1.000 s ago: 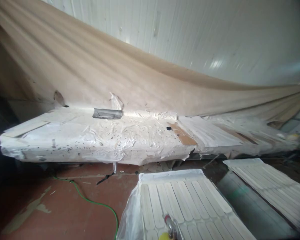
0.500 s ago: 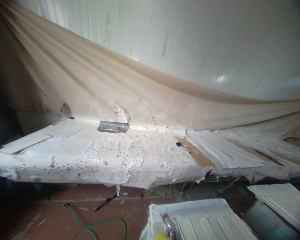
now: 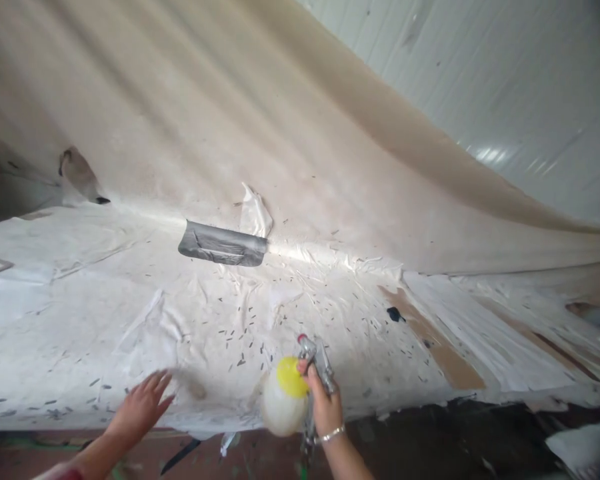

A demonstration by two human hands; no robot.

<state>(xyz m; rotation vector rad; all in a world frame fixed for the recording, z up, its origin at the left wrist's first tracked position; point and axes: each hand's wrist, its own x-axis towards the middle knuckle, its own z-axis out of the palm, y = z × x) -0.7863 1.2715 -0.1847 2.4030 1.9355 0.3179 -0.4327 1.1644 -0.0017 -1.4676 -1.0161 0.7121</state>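
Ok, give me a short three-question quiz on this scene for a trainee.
1. True or false: the right hand grips a spray gun.
2. What colour is the lid on the gun's cup? A) red B) yellow C) blue
3. Fill in: the left hand is open, fingers spread over the ____-covered bench.

Key: 1 true; 2 B; 3 plastic. The grey tape near the back sheet touches neither hand.
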